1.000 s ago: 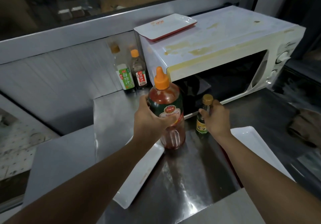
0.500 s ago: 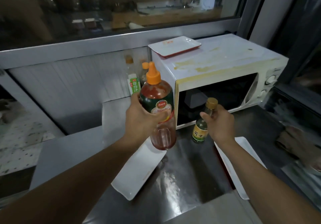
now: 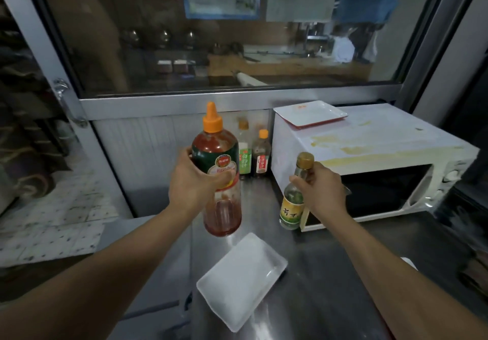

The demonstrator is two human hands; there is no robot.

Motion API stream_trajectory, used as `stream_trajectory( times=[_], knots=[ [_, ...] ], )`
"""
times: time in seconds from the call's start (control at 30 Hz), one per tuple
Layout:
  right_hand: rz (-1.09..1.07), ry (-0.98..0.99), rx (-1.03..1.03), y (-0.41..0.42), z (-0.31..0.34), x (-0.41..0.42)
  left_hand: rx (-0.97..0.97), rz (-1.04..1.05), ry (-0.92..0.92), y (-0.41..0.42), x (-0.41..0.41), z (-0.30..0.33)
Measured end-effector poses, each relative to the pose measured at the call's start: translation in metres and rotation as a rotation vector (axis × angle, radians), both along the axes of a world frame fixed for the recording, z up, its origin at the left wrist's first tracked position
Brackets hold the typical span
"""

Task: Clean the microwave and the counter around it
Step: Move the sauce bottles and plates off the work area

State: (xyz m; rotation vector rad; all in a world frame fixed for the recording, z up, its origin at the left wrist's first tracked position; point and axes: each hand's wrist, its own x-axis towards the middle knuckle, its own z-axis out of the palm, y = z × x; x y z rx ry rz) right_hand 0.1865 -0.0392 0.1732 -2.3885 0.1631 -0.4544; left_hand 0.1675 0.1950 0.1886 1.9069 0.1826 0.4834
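Observation:
A white microwave (image 3: 375, 144) with yellow stains on its top stands on the steel counter (image 3: 330, 255) at the right. My left hand (image 3: 195, 181) grips a large sauce bottle (image 3: 219, 170) with an orange nozzle, held in the air above the counter. My right hand (image 3: 322, 189) holds a small glass bottle (image 3: 294, 199) with a gold cap and yellow label, lifted in front of the microwave's left corner.
A white rectangular plate (image 3: 243, 279) lies on the counter below the bottles. Another white tray (image 3: 309, 114) rests on the microwave's back left. Two small bottles (image 3: 253, 155) stand against the back wall left of the microwave. A glass window runs behind.
Both hands have lifted their bottles off the counter and raised them higher. The camera has tilted up, showing more of the window.

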Motion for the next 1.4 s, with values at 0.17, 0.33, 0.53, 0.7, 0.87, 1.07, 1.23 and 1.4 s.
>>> stream_trajectory(
  times=[0.17,0.33,0.53,0.7,0.87,1.07,1.23,1.4],
  knots=[
    [0.069,-0.017,0.008,0.053,0.0,0.033,0.011,0.023,-0.006,0.052,0.03,-0.003],
    [0.044,0.04,0.008,0.103,-0.009,0.075,-0.013,-0.036,0.007,0.1,0.074,-0.016],
    [-0.005,0.095,0.037,0.151,-0.026,0.136,-0.038,-0.133,0.081,0.144,0.141,-0.039],
    [-0.054,0.105,0.083,0.179,-0.052,0.187,-0.05,-0.155,0.109,0.162,0.191,-0.061],
    [-0.078,0.095,0.125,0.194,-0.081,0.228,-0.067,-0.171,0.09,0.171,0.224,-0.076],
    [-0.125,0.073,0.123,0.208,-0.109,0.266,-0.114,-0.211,0.08,0.173,0.246,-0.094],
    [-0.175,0.069,0.05,0.216,-0.126,0.287,-0.11,-0.242,0.084,0.172,0.256,-0.104],
    [-0.204,0.057,0.016,0.217,-0.135,0.293,-0.096,-0.258,0.07,0.172,0.26,-0.109]
  ],
)
